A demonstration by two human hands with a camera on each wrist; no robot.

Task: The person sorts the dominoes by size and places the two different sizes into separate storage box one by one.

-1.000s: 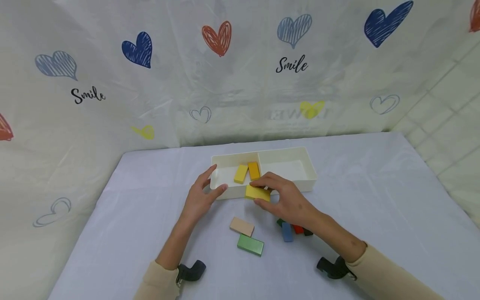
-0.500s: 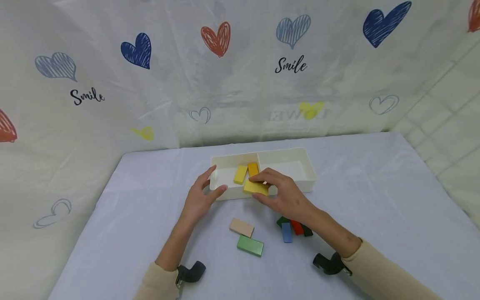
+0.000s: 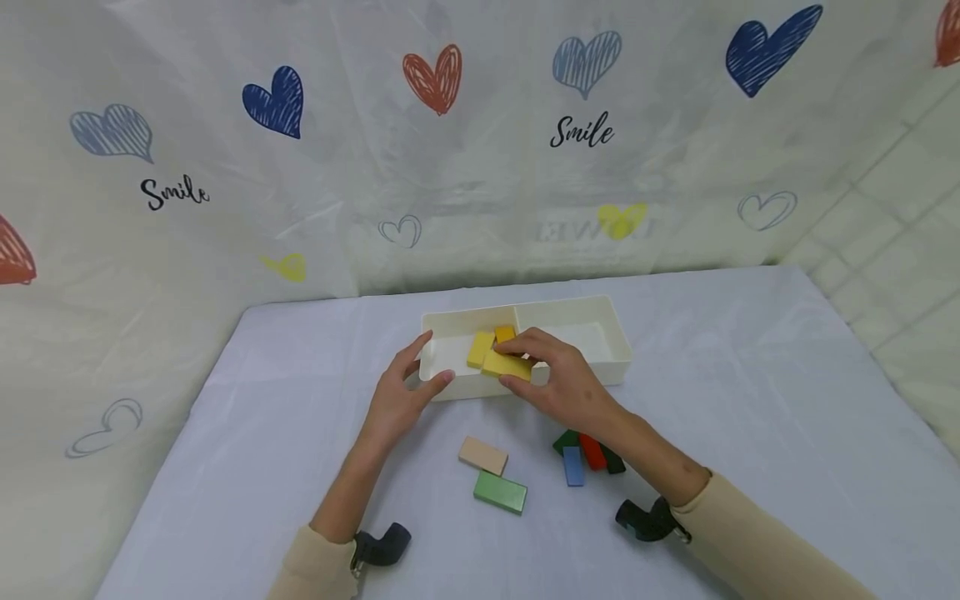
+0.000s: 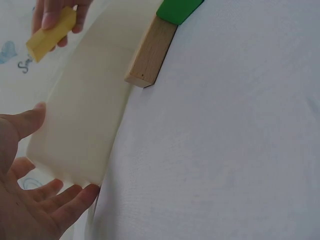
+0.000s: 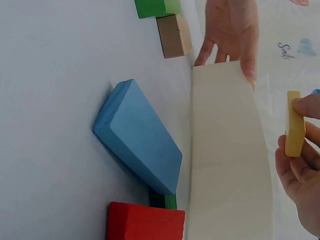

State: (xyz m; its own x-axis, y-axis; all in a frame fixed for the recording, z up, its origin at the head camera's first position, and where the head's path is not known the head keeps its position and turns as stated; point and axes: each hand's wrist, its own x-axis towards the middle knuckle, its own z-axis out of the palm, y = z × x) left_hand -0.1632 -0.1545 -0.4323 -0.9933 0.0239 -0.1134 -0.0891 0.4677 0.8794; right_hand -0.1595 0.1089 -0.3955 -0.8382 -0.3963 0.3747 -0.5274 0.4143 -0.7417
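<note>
My right hand [image 3: 562, 379] pinches a yellow block [image 3: 504, 364] between thumb and fingers, over the front wall of a white two-compartment box [image 3: 465, 386]. In the right wrist view that block [image 5: 295, 125] is held above the box's rim. My left hand [image 3: 397, 398] holds the box's left end; in the left wrist view its thumb is at the rim and its fingers [image 4: 75, 207] lie along the end wall. Inside the left compartment lie another yellow block [image 3: 480, 348] and an orange-yellow block [image 3: 505, 333], partly hidden by the right hand.
On the white cloth before the box lie a wooden block [image 3: 483, 455] and a light green block [image 3: 500, 492]. Farther right sit a blue block [image 3: 573, 467], a red block [image 3: 592, 453] and dark green blocks [image 3: 566, 442], near my right forearm. A printed curtain stands behind the table.
My right hand has moved the yellow block slightly left and farther over the box, so it now overlaps the blocks inside. The left hand has stayed in place.
</note>
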